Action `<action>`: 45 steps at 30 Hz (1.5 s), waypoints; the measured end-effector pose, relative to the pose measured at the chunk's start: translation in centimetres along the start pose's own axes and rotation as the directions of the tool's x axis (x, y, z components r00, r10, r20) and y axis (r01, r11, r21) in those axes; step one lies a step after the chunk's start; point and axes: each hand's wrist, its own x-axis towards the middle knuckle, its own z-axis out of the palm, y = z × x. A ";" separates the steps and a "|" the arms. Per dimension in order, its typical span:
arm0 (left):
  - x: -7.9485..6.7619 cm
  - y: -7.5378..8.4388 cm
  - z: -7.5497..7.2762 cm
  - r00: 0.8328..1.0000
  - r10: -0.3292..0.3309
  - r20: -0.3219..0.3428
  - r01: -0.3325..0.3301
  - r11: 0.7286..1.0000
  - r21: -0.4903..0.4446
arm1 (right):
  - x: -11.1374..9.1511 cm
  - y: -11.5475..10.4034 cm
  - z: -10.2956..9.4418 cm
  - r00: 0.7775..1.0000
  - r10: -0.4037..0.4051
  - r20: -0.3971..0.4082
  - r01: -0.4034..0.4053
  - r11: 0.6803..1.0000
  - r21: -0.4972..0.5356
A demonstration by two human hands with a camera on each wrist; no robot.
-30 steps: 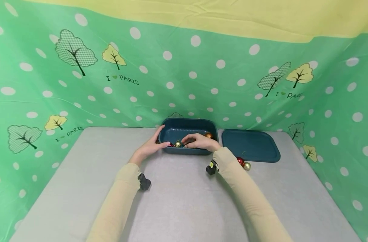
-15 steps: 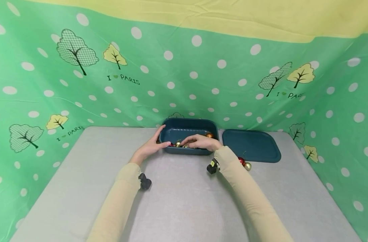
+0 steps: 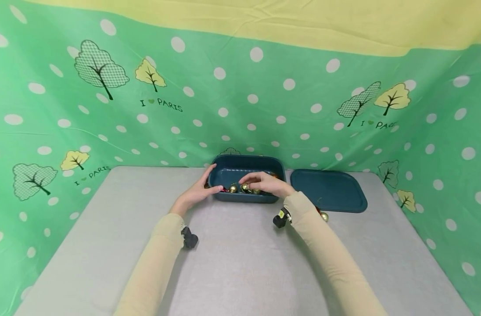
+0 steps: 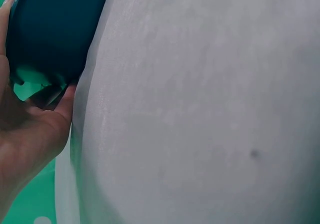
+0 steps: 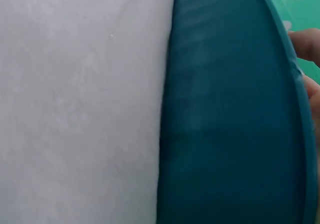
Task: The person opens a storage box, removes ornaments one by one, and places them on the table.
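Note:
A dark blue rectangular box [image 3: 246, 197] stands at the table's far side, with several shiny Christmas baubles along its inner front wall. My left hand [image 3: 194, 193] grips the box's left end, its thumb over the front rim and its fingers at the left side. Inside the box, my right hand [image 3: 266, 183] pinches a gold bauble [image 3: 245, 188] between bent fingers and thumb. Another gold bauble [image 3: 233, 188] lies to its left, beside a small red one [image 3: 224, 189]. In the right wrist view, the box wall [image 5: 230, 103] hides most of the right hand.
A flat blue lid [image 3: 327, 188] lies right of the box. By the lid's front edge, a pale gold bauble [image 3: 324, 217] sits next to a red one mostly hidden by the right sleeve. A green dotted curtain [image 3: 240, 109] hangs behind the grey table [image 3: 232, 263].
My right hand has risen slightly and shifted right, and the gold bauble at its fingertips has come up a little. The left hand and the box keep their place.

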 end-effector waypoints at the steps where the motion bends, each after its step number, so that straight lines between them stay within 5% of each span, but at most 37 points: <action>1: 0.0 0.0 0.0 1.000 0.001 0.000 -0.001 1.000 -0.003 | -0.1 0.0 -0.2 1.000 -0.004 -0.008 0.004 1.000 -0.006; 12: 0.1 -0.2 0.0 1.000 0.004 0.004 -0.004 1.000 0.020 | -2.4 -0.9 -2.6 0.991 0.054 -0.126 -0.050 0.998 0.030; 20: 1.7 -3.1 -0.2 0.999 0.020 -0.027 -0.019 0.999 0.037 | -4.6 -1.3 -4.6 0.985 0.024 -0.172 -0.024 1.000 0.005; 31: 2.0 -3.7 -0.3 0.999 0.020 -0.049 -0.018 0.999 0.048 | -7.6 -2.1 -6.4 0.977 0.017 -0.213 -0.033 0.997 -0.073; 39: 1.9 -3.5 -0.2 0.999 0.021 -0.036 -0.020 0.999 0.037 | -9.1 -1.6 -6.4 0.978 -0.007 -0.209 -0.014 0.995 -0.099; 45: 0.8 -1.3 0.1 1.000 0.009 -0.017 -0.008 1.000 0.021 | -10.5 -0.7 -6.0 0.979 -0.023 -0.203 0.007 0.997 -0.081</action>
